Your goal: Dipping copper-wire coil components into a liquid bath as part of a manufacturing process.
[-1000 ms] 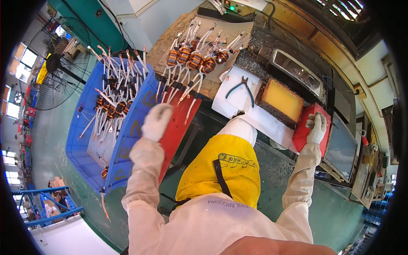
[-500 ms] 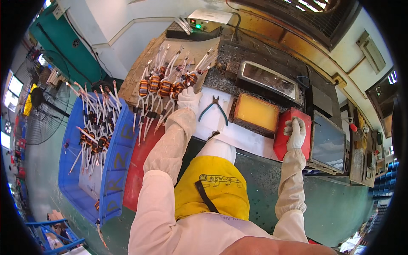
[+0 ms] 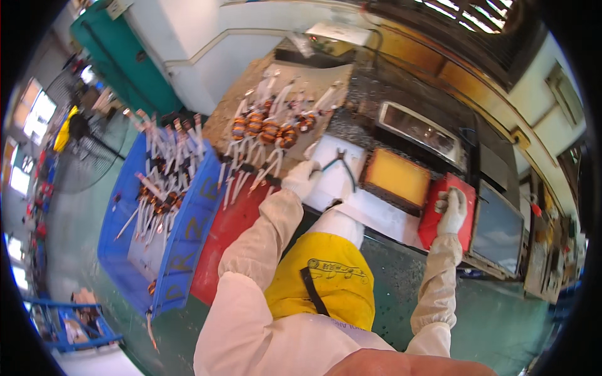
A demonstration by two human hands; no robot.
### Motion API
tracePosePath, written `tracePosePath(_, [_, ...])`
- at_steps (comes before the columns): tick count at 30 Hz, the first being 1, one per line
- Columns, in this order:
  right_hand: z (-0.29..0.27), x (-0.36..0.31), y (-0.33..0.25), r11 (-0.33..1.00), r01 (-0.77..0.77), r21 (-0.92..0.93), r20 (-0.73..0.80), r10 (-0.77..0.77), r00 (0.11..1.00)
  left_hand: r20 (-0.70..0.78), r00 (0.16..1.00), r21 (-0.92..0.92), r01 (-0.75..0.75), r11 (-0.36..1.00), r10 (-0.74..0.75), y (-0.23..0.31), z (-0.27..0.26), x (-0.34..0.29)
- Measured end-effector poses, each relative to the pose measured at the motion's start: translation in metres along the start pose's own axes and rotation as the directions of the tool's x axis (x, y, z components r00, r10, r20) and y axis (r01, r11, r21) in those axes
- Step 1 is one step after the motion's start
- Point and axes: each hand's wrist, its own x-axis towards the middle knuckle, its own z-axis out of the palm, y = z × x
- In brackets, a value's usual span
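Left hand [image 3: 301,180], gloved in white: held part-curled by the left edge of the white sheet [image 3: 325,188], close to one handle of the pliers [image 3: 340,156]; whether contact is made, or anything is gripped, cannot be told. Right hand [image 3: 453,210], gloved likewise: rested on the red box [image 3: 432,219] with fingers bent; whether it is gripped cannot be told. Pliers, blue-green handled: laid spread on the sheet, upon the worktop [image 3: 227,114]; judged light, stiff and sturdy, best taken by the handles. Red box: placed right of the yellow slab [image 3: 396,177]; judged rigid, best steadied by its sides. Wound coils [image 3: 269,130], orange and dark, with pale leads: grouped left of the sheet; judged compact and fairly weighty, their leads bendable, best lifted by the wound bodies. Blue crate [image 3: 204,216], far left: stocked with similar coils.
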Motion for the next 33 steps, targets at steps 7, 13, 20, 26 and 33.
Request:
tracePosePath(7, [-0.007, 0.0, 0.002, 0.999, 0.023, -0.026, 0.026, -0.022, 0.999, -0.198, 0.976, -0.949, -0.168, -0.268, 0.089, -0.053, -0.145, -0.116])
tracePosePath(13, [-0.008, 0.002, 0.006, 0.998, 0.033, -0.058, 0.051, -0.03, 0.998, -0.363, 0.892, -0.915, -0.395, -0.076, -0.269, -0.047, -0.208, -0.178])
tracePosePath(20, [-0.01, 0.002, 0.005, 0.997, 0.034, -0.067, 0.049, -0.031, 0.998, -0.379, 0.789, -0.804, -0.022, 0.594, -0.484, -0.068, -0.24, -0.2])
tracePosePath(26, [-0.006, 0.001, 0.005, 0.996, 0.035, -0.078, 0.052, -0.031, 0.998, -0.628, 0.655, -0.215, 0.371, 0.903, -0.419, -0.148, -0.285, -0.24])
tracePosePath(33, [-0.007, 0.0, 0.004, 0.996, 0.028, -0.089, 0.031, -0.026, 0.999, -0.265, 0.727, -0.294, 0.564, 0.771, -0.633, -0.157, -0.283, -0.231])
